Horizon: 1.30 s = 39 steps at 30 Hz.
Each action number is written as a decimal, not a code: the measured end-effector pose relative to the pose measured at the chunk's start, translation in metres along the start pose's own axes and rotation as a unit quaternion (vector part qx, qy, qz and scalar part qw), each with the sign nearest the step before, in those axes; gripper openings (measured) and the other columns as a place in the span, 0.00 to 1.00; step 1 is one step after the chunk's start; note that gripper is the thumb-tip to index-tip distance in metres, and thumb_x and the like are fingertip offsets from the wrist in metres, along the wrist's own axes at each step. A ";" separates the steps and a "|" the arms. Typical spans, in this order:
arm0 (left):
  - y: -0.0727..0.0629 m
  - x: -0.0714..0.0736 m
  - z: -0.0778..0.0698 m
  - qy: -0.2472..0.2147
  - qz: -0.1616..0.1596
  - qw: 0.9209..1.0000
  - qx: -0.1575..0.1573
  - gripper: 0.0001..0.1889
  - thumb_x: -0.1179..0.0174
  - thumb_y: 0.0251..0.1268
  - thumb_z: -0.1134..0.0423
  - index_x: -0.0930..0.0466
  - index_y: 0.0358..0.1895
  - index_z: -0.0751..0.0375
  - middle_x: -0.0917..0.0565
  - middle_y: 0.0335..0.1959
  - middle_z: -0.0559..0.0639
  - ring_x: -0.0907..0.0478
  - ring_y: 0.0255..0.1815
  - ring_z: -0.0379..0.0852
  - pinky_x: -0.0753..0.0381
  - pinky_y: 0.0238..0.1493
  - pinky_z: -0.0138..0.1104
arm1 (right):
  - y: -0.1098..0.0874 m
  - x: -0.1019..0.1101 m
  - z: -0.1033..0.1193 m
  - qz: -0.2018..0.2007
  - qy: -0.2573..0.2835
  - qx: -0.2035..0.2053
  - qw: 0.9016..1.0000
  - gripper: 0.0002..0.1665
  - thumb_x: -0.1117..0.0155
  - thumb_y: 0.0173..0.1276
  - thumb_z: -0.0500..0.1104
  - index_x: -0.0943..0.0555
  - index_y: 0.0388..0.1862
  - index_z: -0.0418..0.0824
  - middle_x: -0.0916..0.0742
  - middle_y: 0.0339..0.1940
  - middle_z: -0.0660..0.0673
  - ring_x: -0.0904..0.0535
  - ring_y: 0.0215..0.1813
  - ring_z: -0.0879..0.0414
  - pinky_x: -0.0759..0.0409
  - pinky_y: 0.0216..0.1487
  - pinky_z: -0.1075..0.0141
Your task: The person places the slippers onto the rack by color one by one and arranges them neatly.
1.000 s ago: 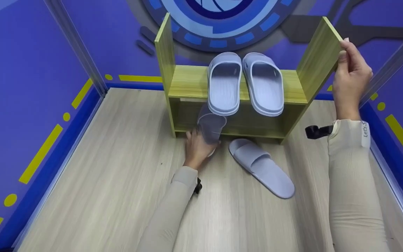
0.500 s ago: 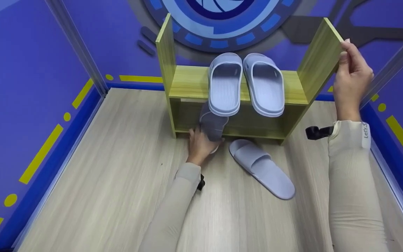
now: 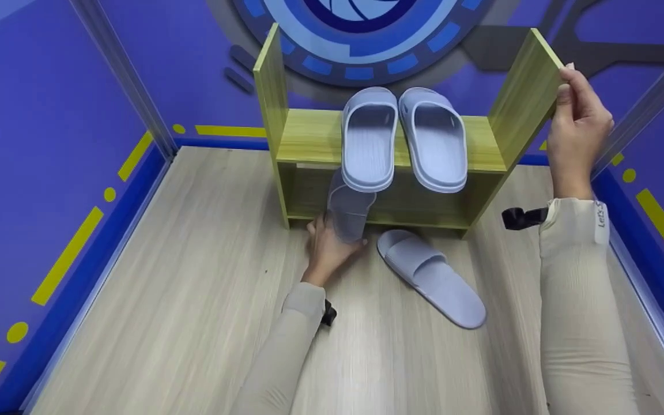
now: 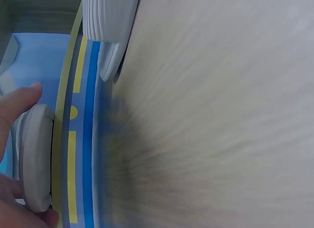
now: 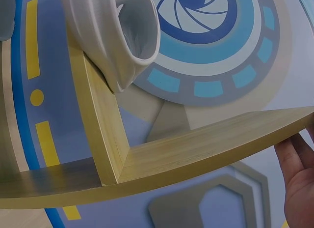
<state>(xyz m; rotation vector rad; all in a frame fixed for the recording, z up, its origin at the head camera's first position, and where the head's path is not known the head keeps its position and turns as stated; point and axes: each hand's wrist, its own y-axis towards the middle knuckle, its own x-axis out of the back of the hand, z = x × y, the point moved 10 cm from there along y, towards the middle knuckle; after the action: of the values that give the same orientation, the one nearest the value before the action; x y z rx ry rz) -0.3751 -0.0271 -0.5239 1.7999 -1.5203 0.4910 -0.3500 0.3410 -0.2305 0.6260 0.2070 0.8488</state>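
A small yellow-green wooden shoe rack (image 3: 312, 138) stands against the back wall. My left hand (image 3: 329, 245) grips a grey slipper (image 3: 349, 213) by its heel end; its toe reaches into the lower compartment, partly hidden by the shelf and a slipper above. In the left wrist view, thumb and fingers lie on both sides of that slipper's heel (image 4: 37, 159). My right hand (image 3: 580, 124) pinches the upper front edge of the rack's right side panel (image 5: 221, 139). On the upper shelf rest two light grey slippers (image 3: 369, 138), heels jutting past the front edge.
Another grey slipper (image 3: 436, 276) lies slantwise on the wood-patterned floor (image 3: 193, 276) in front of the rack, toe toward it. Blue panels with yellow marks (image 3: 78, 253) close in the left, back and right sides.
My left hand and the slipper it holds shift slightly, first right and forward, then a little back toward me. The right hand keeps its place on the side panel.
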 end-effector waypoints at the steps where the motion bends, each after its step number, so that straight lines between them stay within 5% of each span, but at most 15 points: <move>1: -0.001 0.000 -0.001 -0.005 0.000 1.000 -0.003 0.52 0.23 0.35 0.45 0.36 0.68 0.64 0.31 0.63 0.67 0.36 0.58 0.64 0.27 0.47 0.51 | 0.000 0.000 0.000 -0.001 0.003 -0.001 1.000 0.16 0.42 0.68 0.43 0.15 0.51 0.44 0.18 0.60 0.48 0.20 0.56 0.65 0.26 0.51 0.77; 3: -0.003 0.001 -0.001 -0.016 0.001 1.000 -0.005 0.53 0.23 0.36 0.47 0.37 0.69 0.64 0.32 0.64 0.67 0.36 0.59 0.65 0.27 0.48 0.52 | 0.000 0.001 -0.001 -0.004 0.006 -0.004 1.000 0.15 0.42 0.68 0.43 0.15 0.50 0.45 0.17 0.60 0.48 0.18 0.50 0.66 0.27 0.45 0.78; 12: -0.006 -0.003 -0.001 -0.047 -0.030 0.998 -0.007 0.51 0.23 0.37 0.51 0.37 0.69 0.64 0.31 0.64 0.67 0.37 0.58 0.65 0.28 0.47 0.54 | 0.001 0.000 -0.001 -0.004 0.031 -0.007 0.999 0.15 0.41 0.67 0.41 0.14 0.49 0.43 0.17 0.60 0.46 0.23 0.63 0.61 0.26 0.61 0.70; 20: 0.000 -0.011 -0.006 0.009 -0.019 1.000 0.016 0.44 0.26 0.39 0.45 0.29 0.64 0.60 0.29 0.64 0.63 0.34 0.56 0.63 0.25 0.45 0.51 | 0.000 0.001 -0.001 -0.006 0.017 -0.006 1.000 0.15 0.41 0.67 0.42 0.14 0.50 0.44 0.17 0.60 0.47 0.22 0.61 0.63 0.24 0.57 0.73; 39: 0.011 -0.022 -0.016 0.044 0.002 0.999 0.028 0.52 0.30 0.44 0.38 0.39 0.70 0.66 0.34 0.69 0.62 0.38 0.61 0.63 0.36 0.57 0.52 | -0.001 0.000 0.000 0.004 -0.003 -0.007 1.000 0.15 0.42 0.68 0.43 0.15 0.51 0.46 0.17 0.59 0.50 0.19 0.54 0.64 0.23 0.52 0.75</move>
<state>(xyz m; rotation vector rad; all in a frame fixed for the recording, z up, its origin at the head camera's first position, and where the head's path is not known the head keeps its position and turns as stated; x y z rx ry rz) -0.3876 -0.0010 -0.5248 1.7950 -1.4635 0.6120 -0.3494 0.3406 -0.2313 0.6169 0.1930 0.8554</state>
